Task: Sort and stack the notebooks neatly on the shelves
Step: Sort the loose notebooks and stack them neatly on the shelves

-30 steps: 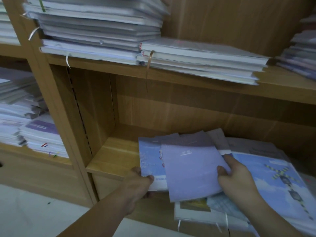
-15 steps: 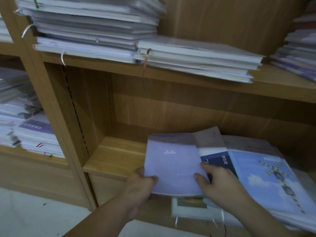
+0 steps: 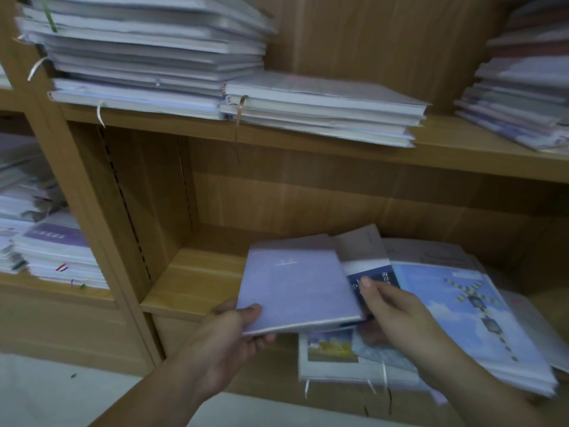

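Thin lilac softcover notebook [image 3: 295,285], likely light/floppy, pinched at 7 o'clock by L hand [image 3: 234,331]; R hand [image 3: 397,306]: grip unclear.

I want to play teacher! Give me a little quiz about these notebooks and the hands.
1. True or false: the left hand grips the purple notebook at its near corner.
2. What does the thumb of the right hand touch? A. a pencil B. the dark blue notebook C. a cup
3. Fill in: the sky-blue notebook lies to the ____ of the purple notebook.

Key: 1 true; 2 B; 3 right.
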Motion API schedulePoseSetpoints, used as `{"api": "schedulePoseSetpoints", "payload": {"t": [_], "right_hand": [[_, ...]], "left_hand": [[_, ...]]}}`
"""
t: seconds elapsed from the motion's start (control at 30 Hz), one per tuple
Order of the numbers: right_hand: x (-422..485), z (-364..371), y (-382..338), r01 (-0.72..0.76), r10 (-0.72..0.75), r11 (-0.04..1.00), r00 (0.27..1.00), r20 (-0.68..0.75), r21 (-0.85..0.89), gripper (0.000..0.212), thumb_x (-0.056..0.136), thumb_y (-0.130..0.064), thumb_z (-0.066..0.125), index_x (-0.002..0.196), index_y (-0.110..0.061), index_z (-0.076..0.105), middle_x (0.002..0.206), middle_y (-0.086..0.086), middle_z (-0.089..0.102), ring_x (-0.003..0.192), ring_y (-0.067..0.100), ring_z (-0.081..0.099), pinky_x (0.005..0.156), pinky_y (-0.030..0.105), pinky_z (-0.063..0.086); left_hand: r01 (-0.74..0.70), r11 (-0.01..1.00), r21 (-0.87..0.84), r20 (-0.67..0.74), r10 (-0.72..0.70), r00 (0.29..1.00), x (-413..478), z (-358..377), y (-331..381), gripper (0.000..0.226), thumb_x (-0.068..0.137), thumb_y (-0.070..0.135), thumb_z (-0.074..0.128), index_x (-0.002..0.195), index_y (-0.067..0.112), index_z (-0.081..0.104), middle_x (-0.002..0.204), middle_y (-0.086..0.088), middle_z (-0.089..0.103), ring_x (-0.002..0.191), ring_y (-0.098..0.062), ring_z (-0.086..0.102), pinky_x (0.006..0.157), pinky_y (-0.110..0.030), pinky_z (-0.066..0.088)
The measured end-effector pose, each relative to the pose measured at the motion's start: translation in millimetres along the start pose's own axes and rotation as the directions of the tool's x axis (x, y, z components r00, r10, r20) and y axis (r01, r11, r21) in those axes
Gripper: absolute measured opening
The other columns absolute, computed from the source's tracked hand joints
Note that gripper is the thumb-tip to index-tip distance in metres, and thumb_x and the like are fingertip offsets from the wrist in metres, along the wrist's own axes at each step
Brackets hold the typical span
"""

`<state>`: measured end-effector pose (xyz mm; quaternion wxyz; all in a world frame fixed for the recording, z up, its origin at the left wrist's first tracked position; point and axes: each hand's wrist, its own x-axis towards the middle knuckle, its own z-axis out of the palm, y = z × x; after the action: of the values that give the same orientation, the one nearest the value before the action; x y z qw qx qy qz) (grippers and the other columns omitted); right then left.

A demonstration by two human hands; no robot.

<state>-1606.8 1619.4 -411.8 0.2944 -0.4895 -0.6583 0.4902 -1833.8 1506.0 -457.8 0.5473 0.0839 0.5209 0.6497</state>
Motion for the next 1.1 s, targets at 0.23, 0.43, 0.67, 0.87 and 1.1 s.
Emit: {"api": "schedulePoseSetpoints", "payload": {"t": [0.23,0.43,0.67,0.87,1.1], "right_hand": [[1,-4,21,-0.032,0.035,0.999,0.996,-0.083,0.034,0.034,0.09,-0.011,0.073,0.113,-0.034,0.063,0.109,-0.005,0.075,0.097,0.02,0.073,0.093,0.049,0.057],[8,-12,17,0.041,-0.064,0.978,0.992,-0.109,-0.207,0.04,0.094,-0.015,0.064,0.125,-0.038,0.056,0.118,-0.009,0.07,0.1,0.014,0.068,0.094,0.042,0.055],[11,-12,11,0.024,-0.083,0.908,0.989,-0.122,-0.418,0.056,0.096,-0.021,0.063,0.15,-0.02,0.046,0.152,0.001,0.048,0.136,0.025,0.048,0.111,0.035,0.039],[12,-20,9,0.032,-0.08,0.907,0.992,-0.098,-0.419,0.055,0.096,-0.02,0.064,0.148,-0.017,0.049,0.149,0.0,0.052,0.123,0.022,0.056,0.094,0.026,0.04],[17,-25,11,0.007,-0.061,0.91,0.991,-0.119,-0.414,0.049,0.095,-0.02,0.065,0.143,-0.017,0.055,0.144,0.006,0.056,0.13,0.026,0.053,0.095,0.028,0.04]], "left_hand": [[-0.289,0.745,0.601,0.199,0.21,0.957,13,18,-32,0.005,0.09,0.025,0.074,0.093,0.022,0.077,0.087,0.008,0.078,0.084,-0.016,0.074,0.074,-0.042,0.06],[-0.195,0.18,0.964,0.066,0.55,0.833,55,-12,-26,0.021,0.091,0.044,0.064,0.097,0.024,0.065,0.097,-0.005,0.056,0.085,-0.03,0.066,0.072,-0.033,0.05],[-0.099,0.522,0.847,-0.175,0.45,0.876,58,-17,-26,0.034,0.08,0.034,0.081,0.101,0.014,0.062,0.095,-0.008,0.071,0.09,-0.029,0.067,0.07,-0.028,0.047],[-0.057,0.841,0.538,-0.207,0.197,0.958,46,-2,-16,0.019,0.079,0.006,0.076,0.097,0.007,0.069,0.083,-0.013,0.074,0.065,-0.026,0.065,0.056,-0.033,0.053],[-0.163,0.882,0.442,-0.244,0.293,0.925,20,-4,7,0.005,0.09,0.002,0.064,0.091,0.007,0.065,0.093,-0.015,0.074,0.086,-0.035,0.072,0.074,-0.061,0.061]]}}
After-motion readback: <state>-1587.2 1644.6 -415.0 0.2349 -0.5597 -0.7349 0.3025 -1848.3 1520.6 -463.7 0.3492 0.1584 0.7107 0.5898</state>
